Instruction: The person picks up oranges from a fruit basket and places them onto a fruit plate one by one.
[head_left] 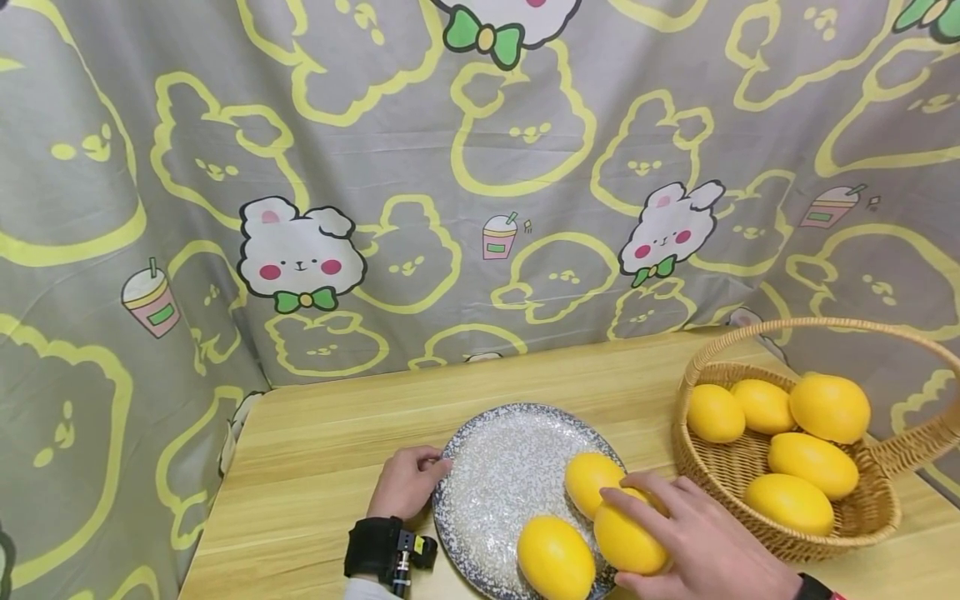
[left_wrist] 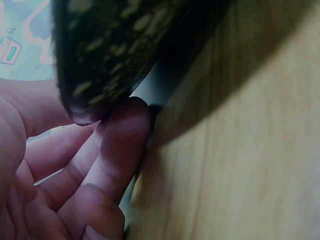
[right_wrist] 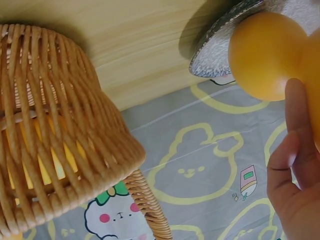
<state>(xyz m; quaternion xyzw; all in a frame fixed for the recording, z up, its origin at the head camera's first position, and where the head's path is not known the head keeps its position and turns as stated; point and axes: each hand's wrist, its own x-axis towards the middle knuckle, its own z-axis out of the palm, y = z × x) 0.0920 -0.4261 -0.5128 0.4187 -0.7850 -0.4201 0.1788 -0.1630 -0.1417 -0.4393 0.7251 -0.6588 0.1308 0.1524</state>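
A round speckled grey plate point(head_left: 495, 475) with a dark rim lies on the wooden table. My left hand point(head_left: 408, 482) grips its left edge; in the left wrist view, the fingers point(left_wrist: 122, 132) reach under the dark underside of the plate point(left_wrist: 115, 45). Over the plate's right side, my right hand point(head_left: 701, 533) holds a lemon point(head_left: 626, 537), thumb low and fingers across its top. Beside it on the plate are a lemon point(head_left: 591, 482) farther back and another lemon point(head_left: 557, 557) nearer me. From the right wrist, the held lemon point(right_wrist: 314, 75) shows only partly.
A wicker basket point(head_left: 701, 492) with a tall arched handle point(head_left: 825, 323) stands right of the plate. Several lemons point(head_left: 813, 465) lie inside it. Behind the table point(head_left: 337, 425) hangs a grey patterned curtain point(head_left: 420, 167), which also runs along the left side.
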